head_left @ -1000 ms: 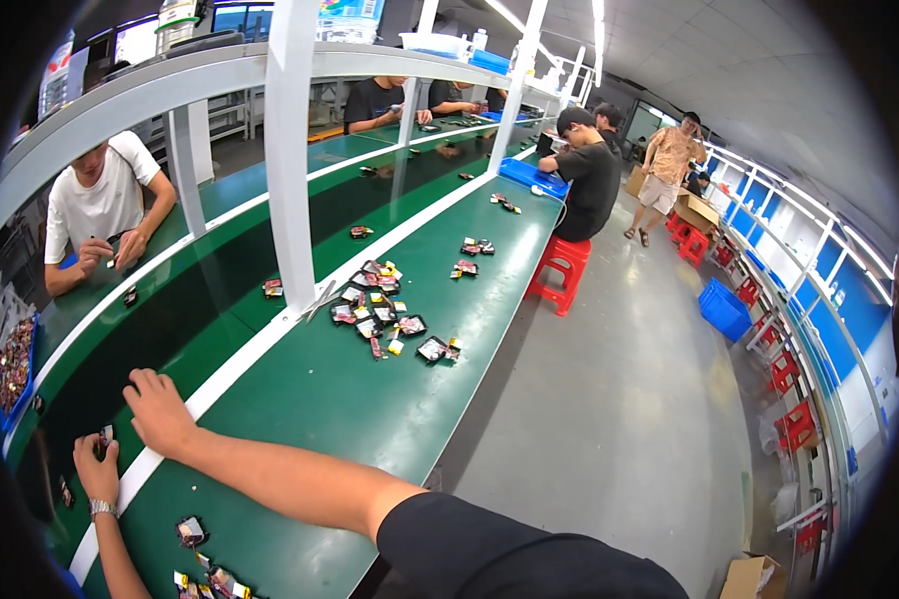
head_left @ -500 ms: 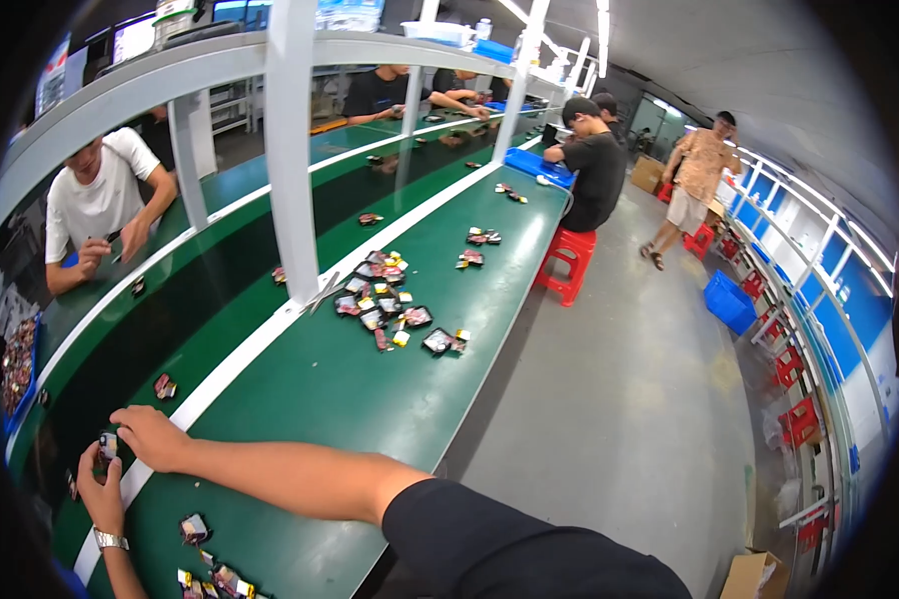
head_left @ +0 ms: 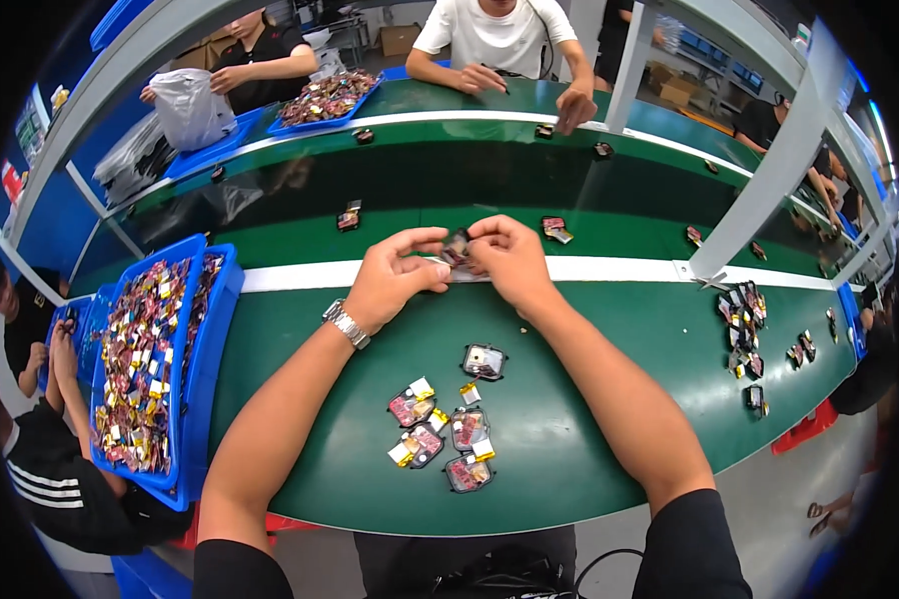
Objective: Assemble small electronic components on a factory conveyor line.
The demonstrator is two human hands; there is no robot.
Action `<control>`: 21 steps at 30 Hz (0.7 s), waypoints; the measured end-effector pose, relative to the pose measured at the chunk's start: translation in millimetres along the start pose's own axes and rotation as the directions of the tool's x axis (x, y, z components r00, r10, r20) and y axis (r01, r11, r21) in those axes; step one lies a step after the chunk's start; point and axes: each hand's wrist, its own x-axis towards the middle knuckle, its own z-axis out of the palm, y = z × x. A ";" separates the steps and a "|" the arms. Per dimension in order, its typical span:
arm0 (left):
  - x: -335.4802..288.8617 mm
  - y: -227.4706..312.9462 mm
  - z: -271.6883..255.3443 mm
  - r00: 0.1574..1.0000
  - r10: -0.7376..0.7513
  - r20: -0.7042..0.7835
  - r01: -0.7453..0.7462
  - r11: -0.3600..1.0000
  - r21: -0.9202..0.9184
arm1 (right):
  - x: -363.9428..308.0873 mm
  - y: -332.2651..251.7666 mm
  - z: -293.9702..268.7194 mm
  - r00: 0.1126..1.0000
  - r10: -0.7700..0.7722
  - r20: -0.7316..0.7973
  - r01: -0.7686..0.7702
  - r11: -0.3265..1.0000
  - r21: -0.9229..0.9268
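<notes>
Over the white rail, a small dark electronic module is pinched between the fingertips of my left hand and my right hand. Motion blurs it, and my fingers cover part of it. A metal-banded watch circles my left wrist. On the green bench between my forearms lie several black-framed modules with red boards and white-and-yellow battery pouches. One module lies apart from them, closer to my hands, its pale side showing.
Stacked blue trays full of modules stand at my left. A dark conveyor belt with scattered modules runs beyond the rail. A grey post rises at right, near another module pile. Co-workers sit opposite and at left.
My view has swung left, from along the bench to straight across the belt, so both hands now sit mid-picture. Both hands are now on the module; earlier my left fingers held one, my right hand beside it.
</notes>
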 end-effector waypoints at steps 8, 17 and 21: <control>4.8 0.6 2.5 0.992 -0.122 0.024 0.123 0.991 -0.054 | -2.1 -2.0 -0.3 0.989 -0.139 0.052 0.148 0.949 -0.277; 2.7 -2.5 -3.0 0.986 -0.152 -0.066 0.146 0.986 -0.086 | -2.3 -7.2 0.7 0.996 -0.039 0.079 0.049 0.990 -0.131; 6.5 -1.9 4.2 0.985 -0.145 -0.088 0.135 0.984 -0.117 | 0.7 5.4 -14.3 0.912 -0.389 0.132 0.410 0.877 -0.250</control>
